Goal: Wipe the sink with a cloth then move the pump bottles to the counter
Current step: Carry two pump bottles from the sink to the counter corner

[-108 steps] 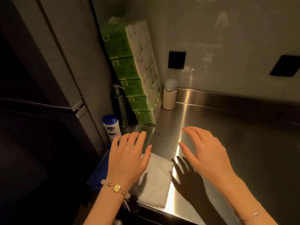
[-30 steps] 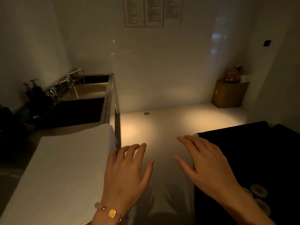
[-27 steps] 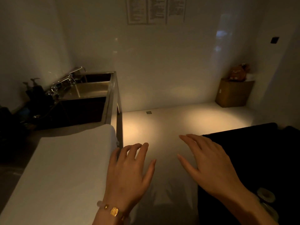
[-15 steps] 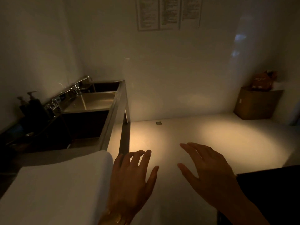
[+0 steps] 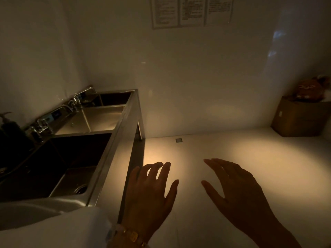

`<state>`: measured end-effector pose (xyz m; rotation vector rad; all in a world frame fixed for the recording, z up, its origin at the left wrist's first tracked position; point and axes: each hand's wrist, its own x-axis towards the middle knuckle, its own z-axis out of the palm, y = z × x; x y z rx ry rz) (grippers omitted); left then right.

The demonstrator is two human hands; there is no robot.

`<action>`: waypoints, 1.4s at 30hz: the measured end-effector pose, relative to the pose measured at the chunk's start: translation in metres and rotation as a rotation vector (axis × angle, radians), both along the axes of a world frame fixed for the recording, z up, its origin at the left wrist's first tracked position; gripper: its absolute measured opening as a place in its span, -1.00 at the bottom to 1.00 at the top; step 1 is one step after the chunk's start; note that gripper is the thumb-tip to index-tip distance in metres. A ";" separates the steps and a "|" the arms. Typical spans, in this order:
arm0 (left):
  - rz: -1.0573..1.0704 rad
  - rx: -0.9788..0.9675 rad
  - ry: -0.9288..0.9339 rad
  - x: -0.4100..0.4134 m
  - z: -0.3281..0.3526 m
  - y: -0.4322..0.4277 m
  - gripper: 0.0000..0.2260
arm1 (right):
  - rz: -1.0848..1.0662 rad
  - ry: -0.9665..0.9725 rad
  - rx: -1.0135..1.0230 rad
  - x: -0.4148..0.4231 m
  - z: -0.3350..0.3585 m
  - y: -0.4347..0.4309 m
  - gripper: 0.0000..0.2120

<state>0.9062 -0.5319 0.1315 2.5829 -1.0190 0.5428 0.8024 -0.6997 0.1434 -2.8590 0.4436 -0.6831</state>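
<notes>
A steel sink unit (image 5: 114, 140) with several basins stands along the left wall, with taps (image 5: 43, 122) at its back. A dark pump bottle (image 5: 8, 124) stands in shadow at the far left behind the nearest basin. My left hand (image 5: 152, 192) hovers open over the floor just right of the sink's front edge, empty. My right hand (image 5: 236, 187) is also open and empty, further right. No cloth is in either hand.
A white surface (image 5: 53, 228) fills the lower left corner before the sink. A cardboard box (image 5: 299, 119) with an orange soft toy on top sits on the floor at the far right wall. Papers (image 5: 191, 11) hang on the back wall. The room is dim.
The view has turned away from the steel counter with its cloth and bottles, then advanced toward the sink, which is now closer. Both hands stay open and empty.
</notes>
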 end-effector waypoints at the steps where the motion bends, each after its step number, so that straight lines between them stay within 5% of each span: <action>1: 0.002 0.008 0.001 0.014 -0.001 -0.007 -0.40 | -0.005 -0.005 -0.002 0.013 0.000 -0.007 -0.46; 20: 0.048 -0.068 -0.125 0.320 0.018 -0.128 -0.51 | 0.074 -0.091 -0.026 0.329 0.008 -0.133 -0.51; 42: 0.597 -0.085 -0.139 0.542 0.020 -0.183 -0.64 | 0.608 -0.053 -0.026 0.663 0.016 -0.212 -0.44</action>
